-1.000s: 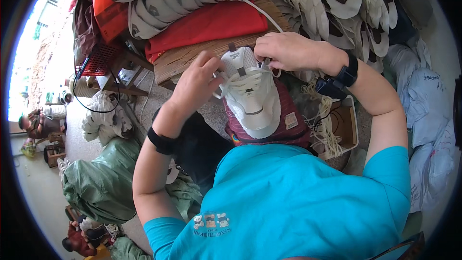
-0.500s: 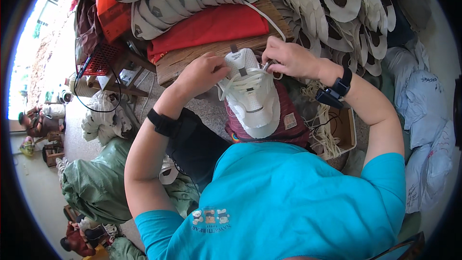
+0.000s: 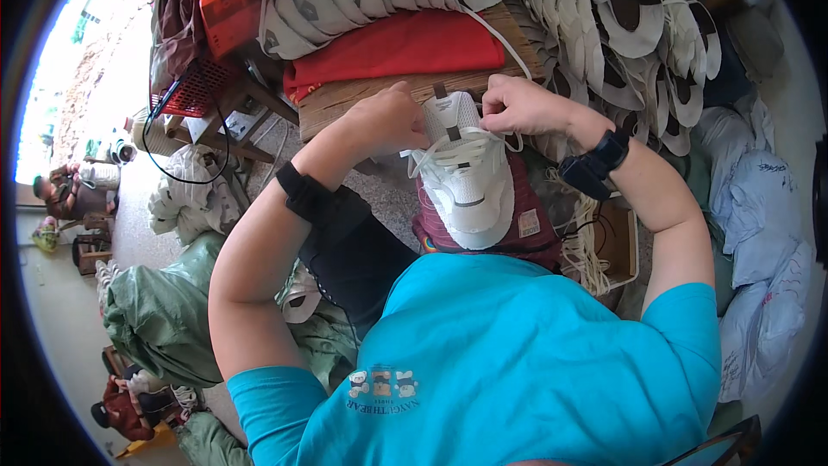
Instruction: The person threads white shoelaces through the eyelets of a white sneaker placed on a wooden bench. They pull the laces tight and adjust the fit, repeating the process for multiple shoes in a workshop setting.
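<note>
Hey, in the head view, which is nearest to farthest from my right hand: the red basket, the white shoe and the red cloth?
From your right hand:
1. White shoe: just below and left of it.
2. Red cloth: up and left, on the wooden table.
3. Red basket: far left, past the table.

From afar I see a mesh-tongued shoe [image 3: 470,188], matt red cloth [image 3: 401,50] and grained wood [image 3: 332,114] beyond it, and a glossy plastic-looking sack [image 3: 164,311] to its left.
</note>
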A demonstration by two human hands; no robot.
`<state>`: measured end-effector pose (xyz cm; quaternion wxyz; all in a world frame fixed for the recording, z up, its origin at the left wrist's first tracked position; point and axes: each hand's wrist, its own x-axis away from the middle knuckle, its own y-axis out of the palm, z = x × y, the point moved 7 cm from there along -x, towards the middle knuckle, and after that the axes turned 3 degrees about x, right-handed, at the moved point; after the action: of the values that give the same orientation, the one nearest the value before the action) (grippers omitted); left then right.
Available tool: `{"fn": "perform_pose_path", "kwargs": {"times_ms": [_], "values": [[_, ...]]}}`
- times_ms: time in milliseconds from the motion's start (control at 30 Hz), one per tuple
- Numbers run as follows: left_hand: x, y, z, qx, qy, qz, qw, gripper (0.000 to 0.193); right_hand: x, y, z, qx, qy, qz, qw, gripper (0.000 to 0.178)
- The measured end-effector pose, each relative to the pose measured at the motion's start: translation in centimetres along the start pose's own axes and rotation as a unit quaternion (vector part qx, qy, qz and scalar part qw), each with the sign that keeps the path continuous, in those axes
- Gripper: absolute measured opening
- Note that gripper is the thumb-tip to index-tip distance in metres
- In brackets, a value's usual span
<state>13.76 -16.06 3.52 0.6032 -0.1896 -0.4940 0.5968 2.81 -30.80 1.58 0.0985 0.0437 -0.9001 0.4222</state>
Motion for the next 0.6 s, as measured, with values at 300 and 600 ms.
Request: {"fn": "perform_pose_path", "kwargs": {"times_ms": [300, 600], "values": [[-0.6, 1.7, -2.1, 0.174, 0.064, 0.084, 0.979, 0.021, 1.4, 1.4, 2.0, -0.255, 0.064, 0.123, 0.957, 0.026], [1.5, -2.8, 1.3, 0.473, 0.081, 0.232, 0.846, 0.019, 2.5, -0.9, -2.8, -0.080, -0.080, 0.185, 0.976, 0.009]]}}
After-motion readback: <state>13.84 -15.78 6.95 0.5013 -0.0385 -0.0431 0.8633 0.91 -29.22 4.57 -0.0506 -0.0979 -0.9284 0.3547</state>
